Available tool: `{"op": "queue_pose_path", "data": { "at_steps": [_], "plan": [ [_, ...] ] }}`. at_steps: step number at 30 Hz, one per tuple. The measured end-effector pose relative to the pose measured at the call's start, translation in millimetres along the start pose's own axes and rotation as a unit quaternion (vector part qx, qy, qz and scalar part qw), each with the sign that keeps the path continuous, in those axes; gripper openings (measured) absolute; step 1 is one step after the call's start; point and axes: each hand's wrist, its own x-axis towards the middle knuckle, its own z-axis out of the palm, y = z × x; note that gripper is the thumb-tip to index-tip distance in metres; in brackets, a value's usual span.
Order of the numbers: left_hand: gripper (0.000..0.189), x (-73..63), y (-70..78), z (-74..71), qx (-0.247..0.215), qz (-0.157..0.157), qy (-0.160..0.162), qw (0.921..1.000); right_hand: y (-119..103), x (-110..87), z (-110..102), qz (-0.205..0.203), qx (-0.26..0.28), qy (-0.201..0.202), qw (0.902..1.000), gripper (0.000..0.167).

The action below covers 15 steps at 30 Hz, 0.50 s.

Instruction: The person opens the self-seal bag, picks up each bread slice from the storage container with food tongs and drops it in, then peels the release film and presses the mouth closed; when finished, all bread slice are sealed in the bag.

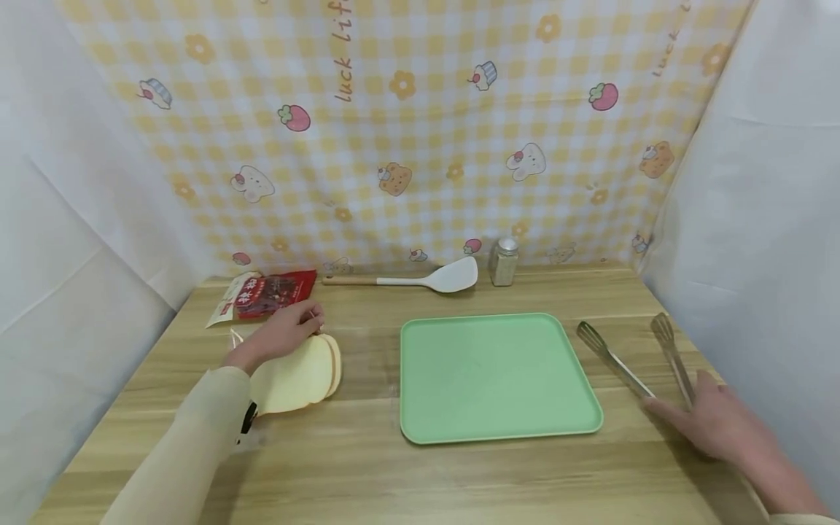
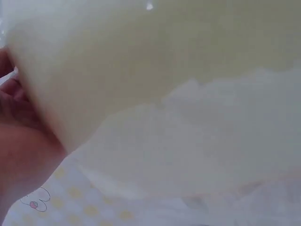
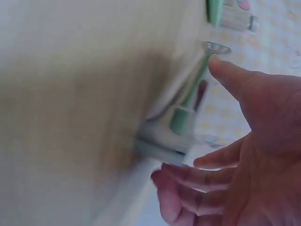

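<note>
Pale sliced bread (image 1: pixel 298 375) in a thin clear bag lies on the table at the left. My left hand (image 1: pixel 285 332) reaches across its far side, fingers curled and pinching the bag near the top corner. In the left wrist view the bread (image 2: pixel 117 80) fills most of the picture, with part of the hand (image 2: pixel 23 127) at the left edge. Metal tongs (image 1: pixel 626 372) lie spread at the right. My right hand (image 1: pixel 718 419) is at their near end; in the right wrist view its thumb and fingers are spread apart beside the blurred tongs (image 3: pixel 178 108).
A green tray (image 1: pixel 499 379) lies mid-table. Behind it are a white spatula (image 1: pixel 453 277) with a wooden handle and a shaker (image 1: pixel 504 262). Red packets (image 1: pixel 282 292) lie at the back left. White cloth walls and a checked curtain (image 1: pixel 407 131) enclose the table.
</note>
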Motion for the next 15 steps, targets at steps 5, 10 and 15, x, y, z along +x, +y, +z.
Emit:
{"op": "queue_pose_path", "data": {
  "at_steps": [5,10,15],
  "plan": [
    [0.019,-6.8,-3.4,-0.8,-0.004,-0.004,0.065,0.9979,-16.9,-5.7,-11.8,-0.005,-0.034,0.093,0.9951,0.107],
    [0.026,-14.7,-1.0,-5.8,-0.023,-0.02,0.127,0.9915,-59.4,-9.2,-20.1,-0.035,-0.051,0.15,0.9867,0.1],
    [0.033,-21.7,7.1,-9.4,-0.08,-0.038,0.195,0.9769,-121.8,-11.2,-16.8,-0.111,-0.028,0.162,0.9802,0.08]
  ]
}}
